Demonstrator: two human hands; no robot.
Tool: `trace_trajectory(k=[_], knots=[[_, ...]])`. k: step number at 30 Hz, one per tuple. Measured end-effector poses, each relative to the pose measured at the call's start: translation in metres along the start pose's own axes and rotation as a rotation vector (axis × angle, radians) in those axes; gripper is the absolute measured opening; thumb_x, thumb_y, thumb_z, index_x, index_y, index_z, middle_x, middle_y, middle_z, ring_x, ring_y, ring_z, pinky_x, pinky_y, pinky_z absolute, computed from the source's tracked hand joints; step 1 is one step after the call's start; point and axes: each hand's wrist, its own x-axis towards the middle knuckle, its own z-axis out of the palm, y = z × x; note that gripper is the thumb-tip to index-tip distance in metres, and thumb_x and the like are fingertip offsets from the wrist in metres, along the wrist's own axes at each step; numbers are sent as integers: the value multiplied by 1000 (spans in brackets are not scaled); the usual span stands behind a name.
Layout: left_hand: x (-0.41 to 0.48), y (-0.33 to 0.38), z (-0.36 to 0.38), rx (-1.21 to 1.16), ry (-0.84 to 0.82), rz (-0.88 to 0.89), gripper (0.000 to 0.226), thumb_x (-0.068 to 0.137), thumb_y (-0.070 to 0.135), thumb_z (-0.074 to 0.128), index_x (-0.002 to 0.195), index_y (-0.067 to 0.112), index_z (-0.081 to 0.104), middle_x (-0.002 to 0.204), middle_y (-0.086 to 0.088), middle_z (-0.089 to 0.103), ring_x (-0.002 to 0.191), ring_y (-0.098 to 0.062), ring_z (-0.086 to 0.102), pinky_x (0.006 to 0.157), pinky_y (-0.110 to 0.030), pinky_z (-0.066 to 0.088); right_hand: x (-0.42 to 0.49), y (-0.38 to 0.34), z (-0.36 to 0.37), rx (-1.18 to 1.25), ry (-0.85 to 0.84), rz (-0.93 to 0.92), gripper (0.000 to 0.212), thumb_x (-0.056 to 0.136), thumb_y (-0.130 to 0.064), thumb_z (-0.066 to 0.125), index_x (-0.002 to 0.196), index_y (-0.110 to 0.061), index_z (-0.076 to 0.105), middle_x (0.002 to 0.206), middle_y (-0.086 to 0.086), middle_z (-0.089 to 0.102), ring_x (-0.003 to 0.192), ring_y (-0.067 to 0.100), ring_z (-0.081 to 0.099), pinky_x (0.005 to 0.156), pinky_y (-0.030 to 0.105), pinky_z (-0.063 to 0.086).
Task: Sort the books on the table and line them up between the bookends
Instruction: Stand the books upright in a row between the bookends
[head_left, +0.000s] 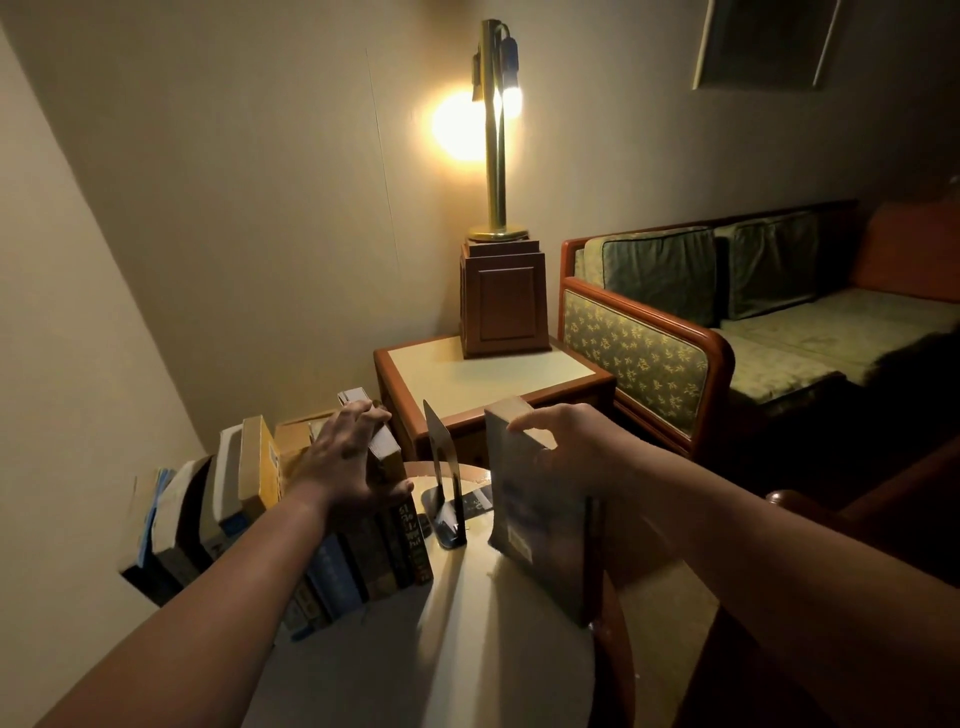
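We note a small round table (457, 654) with a pale top and a reddish wooden rim, lit dimly from behind. A row of books (374, 556) stands along its left side, spines toward us, the leftmost volumes leaning outward past the edge of the lit area. The left hand (345, 457) lies spread across the top of this row, fingers wide and the thumb reaching toward the rightmost spine. Just right of the row stands a black metal bookend (441, 467), upright, its foot flat on the tabletop, with a gap between it and the row. The right hand (571, 447) grips a single book (535, 525) by its upper end; that book stands upright near the table's right rim, on the far side of the bookend from the row. Behind the table we record a square side table (467, 379) bearing a wooden pedestal (504, 301) and a lit brass lamp (493, 145). A sofa (727, 332) with patterned green upholstery and a wooden frame sits to the right against a plain pale wall (234, 182), where a dark framed picture (763, 41) hangs high.
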Motion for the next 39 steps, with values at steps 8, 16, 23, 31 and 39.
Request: trace_trajectory(k=[8,16,23,31,39], knots=[[-6,4,-6,-26,16,4,116,51,86,52,148,28,27,160,1,20,147,-27,23,110,-47,38,2,-27,-47,25,409,-59,49,94,-2,60,140,-19,56,143,2,57,128,18,57,85,17,53],[-9,10,-11,-44,36,-20,109,65,66,79,146,21,21,157,-1,25,144,-24,28,109,-38,36,10,-74,-89,208,788,-94,44,98,-12,59,141,-19,55,134,3,62,111,10,65,72,5,47],[-10,11,-8,-31,70,-40,107,65,64,79,145,27,18,158,1,23,143,-23,29,108,-39,37,44,-91,-73,302,959,-203,42,99,-16,56,140,-23,55,125,-1,67,107,4,61,78,15,55],[-12,7,-1,-55,170,-12,101,58,67,75,139,29,28,144,7,33,125,-19,42,93,-39,48,81,-95,2,318,974,-282,42,98,-8,57,140,-17,57,130,7,64,113,13,63,86,24,58],[-9,5,2,-68,177,-3,98,65,61,77,143,26,30,148,6,33,130,-18,39,98,-28,35,89,-85,69,239,747,-252,44,94,-6,63,137,-15,58,134,13,62,115,23,65,88,17,53]])
